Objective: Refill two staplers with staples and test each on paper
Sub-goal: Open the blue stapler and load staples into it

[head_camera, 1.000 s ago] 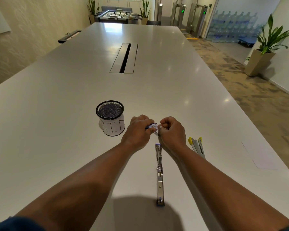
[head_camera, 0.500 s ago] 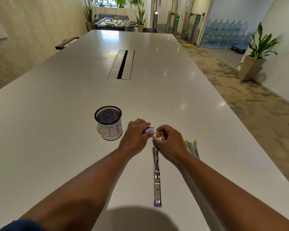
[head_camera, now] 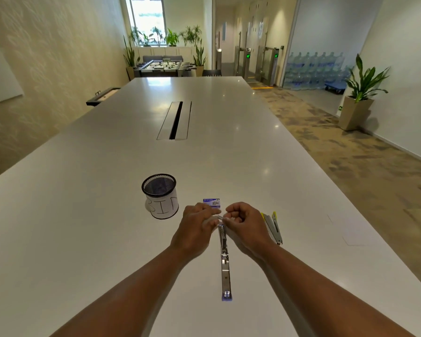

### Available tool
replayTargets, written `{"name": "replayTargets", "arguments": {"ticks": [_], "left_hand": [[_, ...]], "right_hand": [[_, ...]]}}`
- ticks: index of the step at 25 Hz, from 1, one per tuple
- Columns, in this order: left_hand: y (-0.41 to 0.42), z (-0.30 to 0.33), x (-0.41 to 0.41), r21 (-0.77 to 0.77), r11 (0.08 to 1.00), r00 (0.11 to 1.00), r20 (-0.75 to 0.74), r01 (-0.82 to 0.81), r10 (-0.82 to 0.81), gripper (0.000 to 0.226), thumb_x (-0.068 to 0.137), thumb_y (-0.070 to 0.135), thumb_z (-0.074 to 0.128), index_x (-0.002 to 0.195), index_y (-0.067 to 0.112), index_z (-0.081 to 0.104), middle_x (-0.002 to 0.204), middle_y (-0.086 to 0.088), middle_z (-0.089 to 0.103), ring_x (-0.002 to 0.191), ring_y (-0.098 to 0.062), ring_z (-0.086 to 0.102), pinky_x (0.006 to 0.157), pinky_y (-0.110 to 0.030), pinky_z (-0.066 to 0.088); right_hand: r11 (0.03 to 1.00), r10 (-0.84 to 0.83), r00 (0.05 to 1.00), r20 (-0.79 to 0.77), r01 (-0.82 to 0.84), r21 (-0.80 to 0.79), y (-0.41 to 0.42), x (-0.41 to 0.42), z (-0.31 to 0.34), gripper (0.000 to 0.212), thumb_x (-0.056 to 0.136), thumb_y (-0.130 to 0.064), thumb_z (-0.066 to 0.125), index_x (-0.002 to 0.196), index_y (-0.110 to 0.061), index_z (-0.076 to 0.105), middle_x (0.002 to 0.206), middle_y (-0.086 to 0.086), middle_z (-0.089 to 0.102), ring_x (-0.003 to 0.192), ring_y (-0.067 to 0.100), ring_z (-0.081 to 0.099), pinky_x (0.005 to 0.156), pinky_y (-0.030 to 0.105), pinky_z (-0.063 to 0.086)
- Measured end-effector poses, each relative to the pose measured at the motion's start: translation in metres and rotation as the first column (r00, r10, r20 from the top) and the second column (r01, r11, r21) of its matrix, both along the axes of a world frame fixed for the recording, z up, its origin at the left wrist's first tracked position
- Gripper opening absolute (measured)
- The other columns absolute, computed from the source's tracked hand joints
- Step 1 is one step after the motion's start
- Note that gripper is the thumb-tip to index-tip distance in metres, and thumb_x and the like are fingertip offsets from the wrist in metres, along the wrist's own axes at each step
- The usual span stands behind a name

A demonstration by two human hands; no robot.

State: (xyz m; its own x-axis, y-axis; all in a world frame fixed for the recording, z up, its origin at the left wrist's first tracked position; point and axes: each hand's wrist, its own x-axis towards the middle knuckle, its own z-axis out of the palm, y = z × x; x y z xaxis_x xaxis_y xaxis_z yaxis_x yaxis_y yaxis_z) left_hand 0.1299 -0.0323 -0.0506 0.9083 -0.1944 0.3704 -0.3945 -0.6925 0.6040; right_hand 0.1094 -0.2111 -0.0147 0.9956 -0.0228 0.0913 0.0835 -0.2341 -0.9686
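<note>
Your two hands meet over the far end of the opened stapler (head_camera: 225,261), which lies flat on the white desk (head_camera: 83,215), folded out into one long metal strip running from near you away toward your hands. Your left hand (head_camera: 197,227) lies knuckles up, its fingers reaching toward the stapler's far tip; whether they grip anything you cannot tell from here. Your right hand (head_camera: 244,223) is curled, thumb and forefinger pinched on a small pale strip, apparently staples (head_camera: 219,217), right at that far tip between the two hands. The strip is too small to make out clearly.

The staple box (head_camera: 212,203), blue and white, lies on the desk just beyond your left fingers, free of both hands. The second stapler (head_camera: 272,227), grey with yellow ends, lies just right of your right hand, partly hidden by the wrist, and appears folded open as well. A black mesh cup (head_camera: 161,194) wrapped in white paper with handwritten letters stands upright to the left of your left hand, near it but apart. A white sheet of paper (head_camera: 350,229) lies flat near the right edge of the desk, well apart from the staplers. A cable slot (head_camera: 175,120) sits farther down the middle of the desk.
</note>
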Motion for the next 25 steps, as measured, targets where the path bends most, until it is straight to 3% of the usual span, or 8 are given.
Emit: {"name": "replayTargets", "arguments": {"ticks": [3, 6, 8, 10, 13, 16, 20, 25], "left_hand": [[-0.002, 0.004, -0.014, -0.068, 0.997, 0.998, -0.05, 0.031, -0.035, 0.021, 0.095, 0.04, 0.054, 0.1, 0.034, 0.074, 0.095, 0.019, 0.069, 0.096, -0.004, 0.058, 0.081, -0.022, 0.045], [-0.003, 0.009, -0.024, -0.149, 0.989, 0.997, -0.078, -0.007, -0.004, 0.017, 0.095, 0.029, 0.062, 0.081, 0.033, 0.07, 0.077, 0.016, 0.068, 0.079, -0.002, 0.063, 0.066, -0.012, 0.043], [-0.003, 0.012, -0.029, -0.157, 0.987, 0.994, -0.106, -0.038, 0.022, 0.021, 0.097, 0.024, 0.061, 0.078, 0.027, 0.068, 0.072, 0.011, 0.066, 0.073, -0.004, 0.061, 0.062, -0.016, 0.042], [-0.004, 0.015, -0.032, -0.154, 0.987, 0.991, -0.135, -0.044, 0.023, 0.023, 0.101, 0.021, 0.056, 0.079, 0.023, 0.065, 0.071, 0.009, 0.062, 0.068, -0.003, 0.056, 0.059, -0.018, 0.04], [-0.003, 0.027, -0.032, -0.161, 0.987, 0.977, -0.211, -0.007, -0.028, 0.026, 0.104, 0.017, 0.049, 0.08, 0.021, 0.056, 0.077, 0.003, 0.062, 0.069, -0.004, 0.051, 0.059, -0.019, 0.037], [0.002, 0.042, -0.025, 0.002, 0.994, 0.959, -0.262, 0.107, -0.103, 0.024, 0.104, 0.015, 0.046, 0.081, 0.021, 0.052, 0.086, -0.003, 0.065, 0.079, -0.02, 0.056, 0.066, -0.03, 0.039], [0.005, 0.06, -0.016, 0.307, 0.921, 0.957, -0.232, 0.241, -0.174, 0.024, 0.105, 0.026, 0.047, 0.085, 0.019, 0.056, 0.085, 0.0, 0.061, 0.077, -0.018, 0.053, 0.066, -0.032, 0.035], [-0.005, 0.084, -0.005, 0.488, 0.796, 0.926, -0.296, 0.357, -0.235, 0.024, 0.104, 0.029, 0.052, 0.081, 0.023, 0.055, 0.077, 0.006, 0.053, 0.078, -0.018, 0.05, 0.068, -0.032, 0.035]], "right_hand": [[0.998, 0.051, 0.999, -0.018, -0.05, 0.034, 0.001, -0.015, 0.008, 0.016, 0.086, 0.007, 0.072, 0.1, 0.003, 0.068, 0.079, 0.009, 0.07, 0.062, 0.004, 0.062, 0.062, 0.013, 0.051], [1.0, 0.025, 1.0, -0.018, -0.025, -0.004, -0.001, -0.027, 0.012, 0.014, 0.089, 0.005, 0.066, 0.102, 0.0, 0.069, 0.095, 0.017, 0.072, 0.08, 0.023, 0.065, 0.075, 0.023, 0.054], [0.998, -0.017, 1.0, -0.005, 0.016, -0.055, -0.001, -0.038, 0.01, 0.014, 0.09, 0.001, 0.062, 0.099, -0.007, 0.07, 0.096, 0.013, 0.072, 0.083, 0.025, 0.064, 0.077, 0.029, 0.053], [0.991, -0.033, 0.999, 0.022, 0.035, -0.129, -0.001, -0.05, 0.003, 0.009, 0.085, -0.022, 0.065, 0.092, -0.02, 0.068, 0.087, 0.005, 0.07, 0.075, 0.017, 0.06, 0.07, 0.029, 0.05], [0.94, -0.038, 0.998, 0.051, 0.052, -0.338, 0.002, -0.061, -0.013, 0.03, 0.069, -0.056, 0.065, 0.088, -0.033, 0.064, 0.084, -0.011, 0.064, 0.075, 0.006, 0.058, 0.068, 0.028, 0.05], [0.885, -0.025, 0.996, 0.086, 0.062, -0.461, 0.003, -0.059, -0.023, 0.031, 0.069, -0.059, 0.069, 0.086, -0.035, 0.062, 0.081, -0.015, 0.063, 0.076, 0.007, 0.056, 0.066, 0.029, 0.051], [0.891, -0.009, 0.996, 0.089, 0.048, -0.452, 0.003, -0.054, -0.025, 0.034, 0.066, -0.062, 0.07, 0.084, -0.034, 0.063, 0.08, -0.017, 0.065, 0.074, 0.005, 0.057, 0.066, 0.028, 0.051], [0.907, -0.016, 0.996, 0.088, 0.052, -0.419, 0.0, -0.056, -0.023, 0.037, 0.065, -0.058, 0.071, 0.092, -0.037, 0.057, 0.084, -0.018, 0.067, 0.078, 0.002, 0.058, 0.068, 0.028, 0.049]]}}
